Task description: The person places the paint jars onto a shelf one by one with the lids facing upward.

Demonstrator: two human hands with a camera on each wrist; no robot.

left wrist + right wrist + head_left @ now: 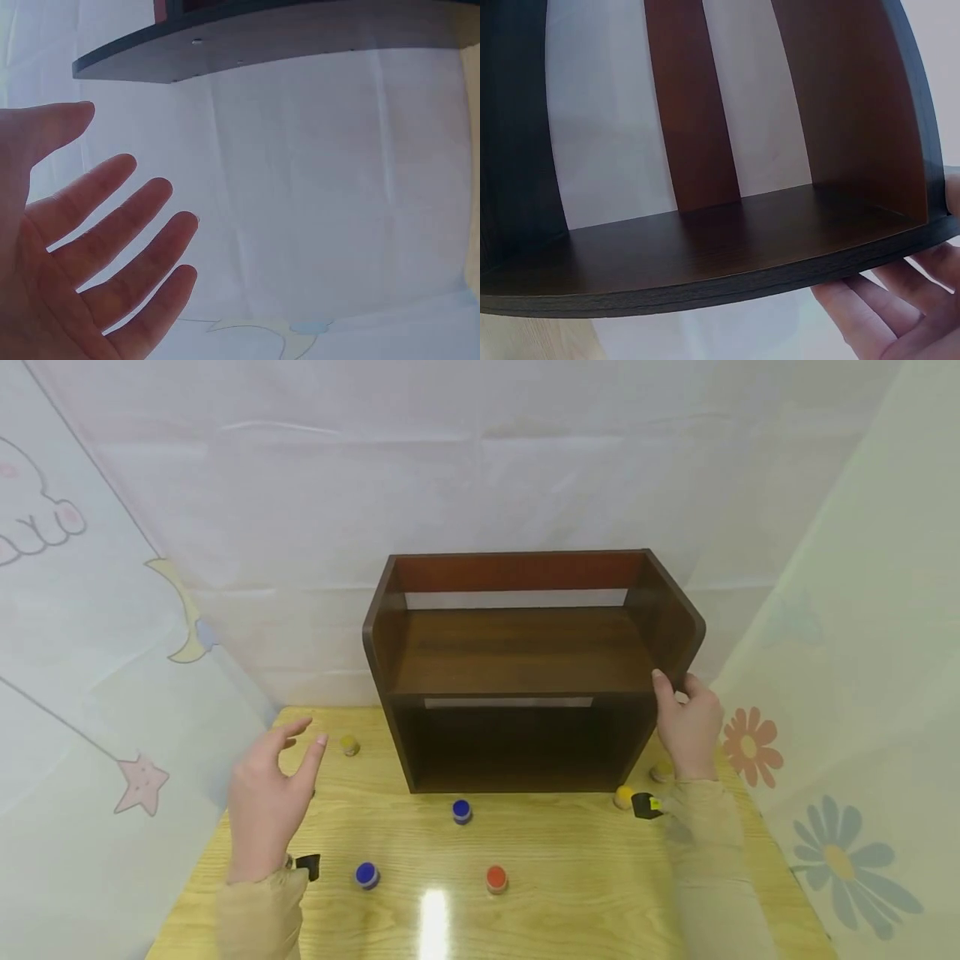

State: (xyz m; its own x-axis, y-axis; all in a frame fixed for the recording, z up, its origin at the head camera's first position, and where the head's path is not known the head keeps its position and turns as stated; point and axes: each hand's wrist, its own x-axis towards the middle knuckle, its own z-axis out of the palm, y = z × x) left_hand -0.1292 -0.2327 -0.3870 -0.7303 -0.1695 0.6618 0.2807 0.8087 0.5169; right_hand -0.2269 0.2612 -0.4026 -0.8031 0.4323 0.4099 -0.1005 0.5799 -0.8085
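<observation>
A dark brown two-tier wooden shelf (525,652) with raised side panels stands at the back of the table. My right hand (686,722) grips its right side panel, thumb at the front edge and fingers along the outer face. In the right wrist view the fingers (870,315) lie against the outside of that panel. My left hand (266,793) hovers to the left of the shelf, holding nothing, its thumb and fingers spread apart. The left wrist view shows the shelf's outer side panel (300,41) beyond those fingers.
Several small lidded pots lie around the shelf on the wooden table (570,893): blue pots (462,812) in front, a red pot (497,879), a yellow pot (349,744) at left and an orange-yellow pot (624,797) at right. Pale printed cloth (480,485) encloses the table.
</observation>
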